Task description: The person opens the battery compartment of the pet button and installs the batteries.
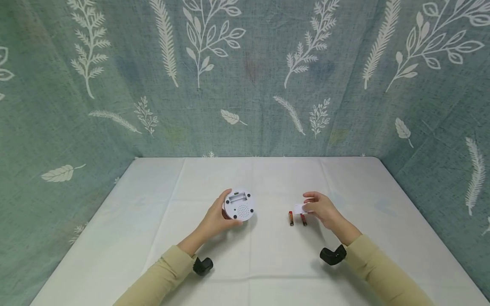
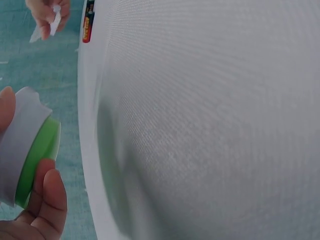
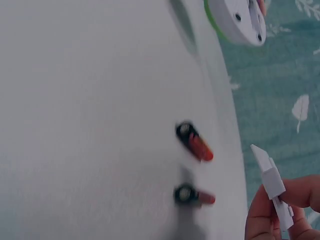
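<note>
My left hand (image 1: 215, 217) grips a round white device (image 1: 243, 211) by its side, above the table. The device's underside faces me, with an uncovered battery compartment (image 1: 238, 197), small speaker holes and dark feet. Its green edge (image 2: 41, 155) shows in the left wrist view. My right hand (image 1: 323, 211) pinches a small white battery cover (image 3: 272, 181) between thumb and fingers, apart from the device. Two red and black batteries lie on the table below that hand: a left battery (image 1: 291, 218) and a right battery (image 1: 304, 219).
A white cloth (image 1: 214, 263) covers the table. Green fabric (image 1: 245, 76) with white leaf prints hangs behind it and along both sides. Each forearm bears a black wrist mount, the left mount (image 1: 203, 266) and the right mount (image 1: 333, 255).
</note>
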A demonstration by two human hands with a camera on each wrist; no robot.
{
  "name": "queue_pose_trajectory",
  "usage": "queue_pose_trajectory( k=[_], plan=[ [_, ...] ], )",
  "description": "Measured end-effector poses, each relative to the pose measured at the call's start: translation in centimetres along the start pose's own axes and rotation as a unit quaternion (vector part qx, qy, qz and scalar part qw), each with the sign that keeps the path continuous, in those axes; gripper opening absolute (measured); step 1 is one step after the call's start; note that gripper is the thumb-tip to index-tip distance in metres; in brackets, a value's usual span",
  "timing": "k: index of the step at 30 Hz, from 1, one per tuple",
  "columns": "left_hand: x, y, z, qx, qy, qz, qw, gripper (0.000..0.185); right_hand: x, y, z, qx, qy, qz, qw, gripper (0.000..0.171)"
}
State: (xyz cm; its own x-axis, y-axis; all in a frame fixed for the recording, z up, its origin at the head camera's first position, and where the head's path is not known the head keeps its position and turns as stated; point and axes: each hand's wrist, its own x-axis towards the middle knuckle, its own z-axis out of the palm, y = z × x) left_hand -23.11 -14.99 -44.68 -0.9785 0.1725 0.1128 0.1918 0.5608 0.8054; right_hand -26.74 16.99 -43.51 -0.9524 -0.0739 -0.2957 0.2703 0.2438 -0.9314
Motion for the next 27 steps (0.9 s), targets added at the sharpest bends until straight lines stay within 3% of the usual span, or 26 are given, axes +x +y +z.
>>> queue_pose_trajectory(
  k=[8,15,22,27],
  plan=[
    [-0.1,-0.3,-0.3,0.009,-0.009,-0.003,0.9999,0.102,-0.4,1.6,-3.0,-0.060,0.007,0.019,0.998,0.050],
    [0.0,-0.4,-0.4,-0.006,-0.012,-0.003,0.9999,0.102,-0.7,2.9,-3.5,-0.130,0.026,0.028,0.991,0.042],
    [-0.1,-0.3,-0.3,-0.022,-0.014,-0.009,0.9996,0.103,-0.8,3.8,-3.1,-0.214,0.042,-0.030,0.976,0.032],
    [-0.3,-0.2,-0.4,-0.001,-0.007,-0.009,0.9999,0.103,-0.8,3.8,-3.0,-0.270,0.045,-0.054,0.960,0.027]
  ],
)
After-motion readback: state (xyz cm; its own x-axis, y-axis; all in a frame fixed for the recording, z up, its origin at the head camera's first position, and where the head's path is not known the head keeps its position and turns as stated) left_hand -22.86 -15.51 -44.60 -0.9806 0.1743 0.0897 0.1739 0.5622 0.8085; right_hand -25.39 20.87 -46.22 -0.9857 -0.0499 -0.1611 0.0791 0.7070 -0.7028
